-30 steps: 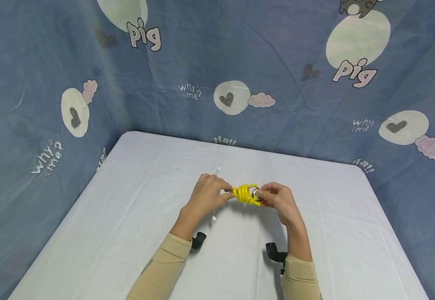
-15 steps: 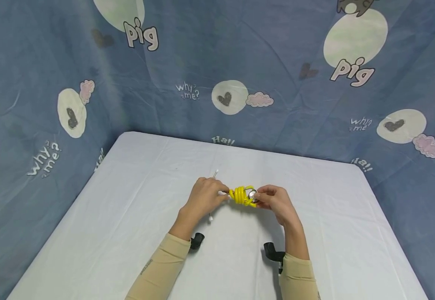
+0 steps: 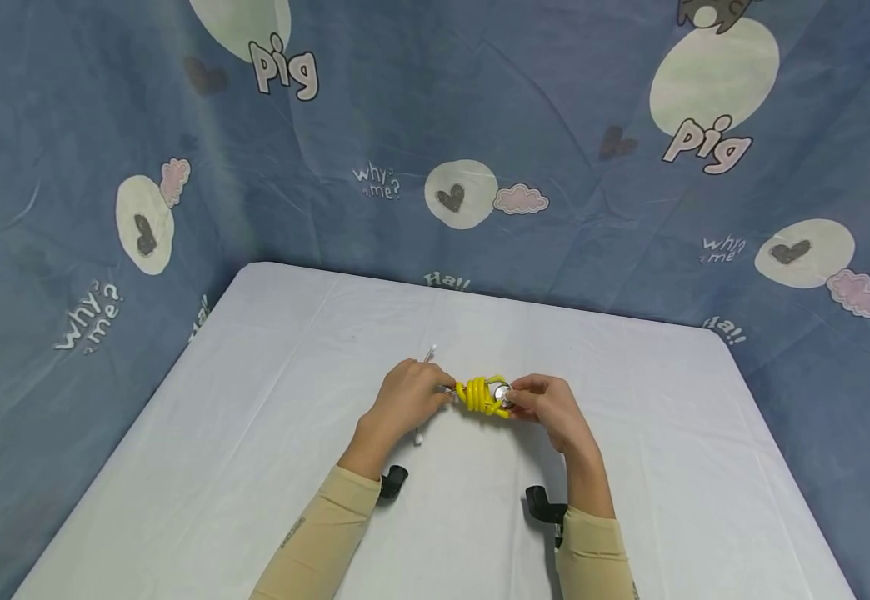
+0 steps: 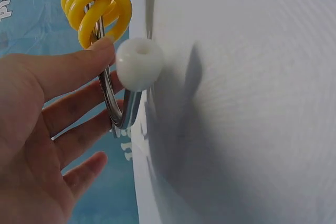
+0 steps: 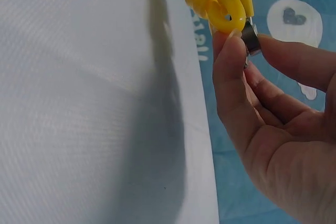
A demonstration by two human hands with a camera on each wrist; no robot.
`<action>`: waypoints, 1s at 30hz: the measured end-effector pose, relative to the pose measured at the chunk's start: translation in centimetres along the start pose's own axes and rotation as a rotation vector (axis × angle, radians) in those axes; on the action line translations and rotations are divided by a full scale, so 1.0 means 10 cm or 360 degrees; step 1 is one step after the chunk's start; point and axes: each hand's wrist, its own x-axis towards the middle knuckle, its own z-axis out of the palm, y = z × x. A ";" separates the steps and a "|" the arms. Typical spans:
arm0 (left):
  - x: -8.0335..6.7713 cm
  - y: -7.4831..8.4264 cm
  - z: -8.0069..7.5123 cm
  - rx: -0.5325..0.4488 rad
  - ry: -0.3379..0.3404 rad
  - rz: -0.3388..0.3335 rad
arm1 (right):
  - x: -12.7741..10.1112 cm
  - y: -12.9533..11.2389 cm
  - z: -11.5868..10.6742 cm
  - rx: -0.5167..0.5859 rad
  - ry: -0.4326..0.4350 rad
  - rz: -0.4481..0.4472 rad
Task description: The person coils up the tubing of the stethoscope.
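A yellow plastic tube is wound in several tight turns around a shiny metal hook, held over the white table. My left hand pinches the bent metal hook just below the turns, thumb against the metal. White balls cap the hook's ends; one white ball shows large in the left wrist view. At the other end, my right hand pinches a round metal piece between thumb and fingers. A yellow loop lies right at the right thumb tip.
A white cloth covers the table. Behind and to the left hangs a blue printed curtain. Black wrist camera mounts stick out from both forearms, low over the cloth.
Both hands have shifted slightly left and toward the person, carrying the hook and yellow tube along. The round metal piece now shows more of its face. Both grips stay the same.
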 end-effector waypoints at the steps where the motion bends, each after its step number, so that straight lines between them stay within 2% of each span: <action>1: 0.00 0.00 0.00 -0.0005 -0.0003 -0.0006 | 0.00 0.00 0.00 -0.0002 0.0000 0.0002; 13: -0.01 -0.02 0.07 -0.0035 -0.0088 -0.0066 | 0.04 0.07 0.02 -0.0019 0.0015 0.0050; 19: -0.01 -0.03 0.10 0.0005 -0.0058 -0.0034 | 0.05 0.08 0.02 -0.0023 0.0008 0.0065; 30: -0.02 -0.04 0.09 -0.0011 -0.0069 -0.0082 | 0.06 0.09 0.03 -0.0035 0.0053 0.0107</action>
